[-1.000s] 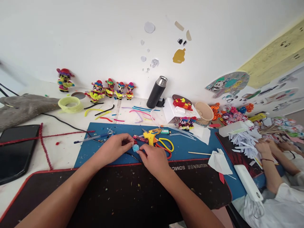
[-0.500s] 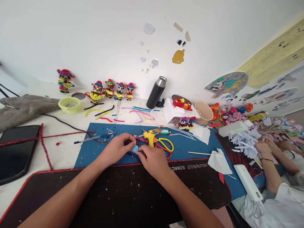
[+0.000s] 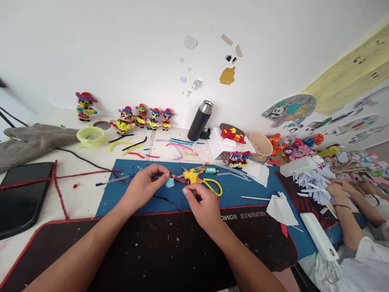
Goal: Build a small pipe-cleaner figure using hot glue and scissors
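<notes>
A small light-blue piece with a dark red bit at its top [image 3: 169, 183] is pinched between the thumb and fingertips of my left hand [image 3: 146, 187]. Its exact kind is too small to tell. My right hand [image 3: 202, 202] is a little to the right, apart from the piece, with thumb and forefinger drawn together; whatever is between them, if anything, does not show. Just beyond it lie a yellow glue gun [image 3: 193, 175] and scissors with yellow and orange handles [image 3: 219, 185]. A black cord [image 3: 165, 198] runs between my hands on the blue mat [image 3: 121, 198].
Cut pipe cleaners [image 3: 179, 147] lie behind the mat. Several finished dolls [image 3: 124, 119] stand along the wall. A black flask [image 3: 199, 121] and a white box [image 3: 215, 146] are at the back. To the right, another person's hands [image 3: 340, 188] rest near paper strips [image 3: 313, 183].
My right hand has come away from the blue piece and moved slightly right. My left hand keeps the piece and has shifted a little left and up with it.
</notes>
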A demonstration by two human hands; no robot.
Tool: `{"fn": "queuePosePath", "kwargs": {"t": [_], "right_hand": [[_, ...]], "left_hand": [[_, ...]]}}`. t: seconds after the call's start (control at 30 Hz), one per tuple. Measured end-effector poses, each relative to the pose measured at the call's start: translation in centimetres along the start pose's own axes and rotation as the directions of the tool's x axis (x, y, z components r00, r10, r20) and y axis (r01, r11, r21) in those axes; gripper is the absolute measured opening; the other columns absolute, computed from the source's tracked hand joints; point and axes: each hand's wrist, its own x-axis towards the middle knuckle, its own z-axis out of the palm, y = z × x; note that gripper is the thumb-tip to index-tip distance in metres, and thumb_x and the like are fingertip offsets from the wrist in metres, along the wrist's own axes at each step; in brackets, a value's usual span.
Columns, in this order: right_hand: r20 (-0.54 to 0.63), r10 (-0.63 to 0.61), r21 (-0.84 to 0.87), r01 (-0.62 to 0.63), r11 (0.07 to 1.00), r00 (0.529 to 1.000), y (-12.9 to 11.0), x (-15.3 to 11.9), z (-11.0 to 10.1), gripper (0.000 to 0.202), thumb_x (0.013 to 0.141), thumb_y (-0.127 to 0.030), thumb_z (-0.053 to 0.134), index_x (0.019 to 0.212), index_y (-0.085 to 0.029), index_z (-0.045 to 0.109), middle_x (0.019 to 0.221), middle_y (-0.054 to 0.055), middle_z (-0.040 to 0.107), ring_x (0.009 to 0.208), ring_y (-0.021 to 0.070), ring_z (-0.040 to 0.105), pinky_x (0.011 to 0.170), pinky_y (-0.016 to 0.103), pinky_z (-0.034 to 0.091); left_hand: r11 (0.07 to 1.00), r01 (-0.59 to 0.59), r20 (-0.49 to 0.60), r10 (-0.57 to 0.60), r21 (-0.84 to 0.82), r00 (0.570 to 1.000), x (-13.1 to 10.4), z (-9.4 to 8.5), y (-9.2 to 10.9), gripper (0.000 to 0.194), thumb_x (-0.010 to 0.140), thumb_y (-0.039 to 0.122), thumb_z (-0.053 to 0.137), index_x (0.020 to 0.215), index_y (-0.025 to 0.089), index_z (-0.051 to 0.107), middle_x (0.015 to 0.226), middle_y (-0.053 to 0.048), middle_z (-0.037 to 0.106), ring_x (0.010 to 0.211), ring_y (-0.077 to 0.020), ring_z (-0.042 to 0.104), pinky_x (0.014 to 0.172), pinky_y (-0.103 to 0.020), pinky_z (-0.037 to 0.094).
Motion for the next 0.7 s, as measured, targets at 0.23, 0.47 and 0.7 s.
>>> {"fn": "queuePosePath", "kwargs": {"t": [0.23, 0.47, 0.7], "right_hand": [[0.222, 0.137, 0.397, -0.218, 0.892, 0.965, -1.4, 0.9, 1.2, 0.036, 0.095, -0.054, 0.07, 0.103, -0.018, 0.073, 0.061, -0.005, 0.049, 0.053, 0.0122, 0.045, 0.052, 0.025, 0.034], [0.329, 0.192, 0.545, -0.352, 0.761, 0.925, -1.2, 2.3, 2.8, 0.052, 0.088, -0.067, 0.074, 0.104, -0.018, 0.066, 0.056, -0.008, 0.05, 0.046, 0.0086, 0.034, 0.043, 0.023, 0.026], [0.349, 0.189, 0.618, -0.378, 0.69, 0.918, -1.1, 3.2, 4.0, 0.052, 0.082, -0.066, 0.079, 0.098, -0.019, 0.062, 0.054, -0.01, 0.048, 0.045, 0.0076, 0.033, 0.041, 0.022, 0.022]], "left_hand": [[0.996, -0.056, -0.098, 0.049, -0.076, 0.994, -0.1, -0.9, 0.7, 0.032, 0.092, 0.054, 0.068, 0.093, 0.023, 0.071, 0.1, -0.005, 0.076, 0.091, -0.0231, 0.068, 0.079, -0.031, 0.054], [0.987, -0.158, -0.148, 0.152, -0.03, 0.977, -0.5, -0.7, 0.8, 0.024, 0.096, 0.047, 0.066, 0.095, 0.023, 0.071, 0.105, -0.005, 0.073, 0.099, -0.0228, 0.068, 0.083, -0.032, 0.054], [0.974, -0.218, -0.176, 0.224, 0.055, 0.958, -0.8, -0.1, 0.7, 0.018, 0.098, 0.041, 0.064, 0.095, 0.025, 0.071, 0.105, -0.005, 0.074, 0.099, -0.0219, 0.069, 0.084, -0.031, 0.057]]}}
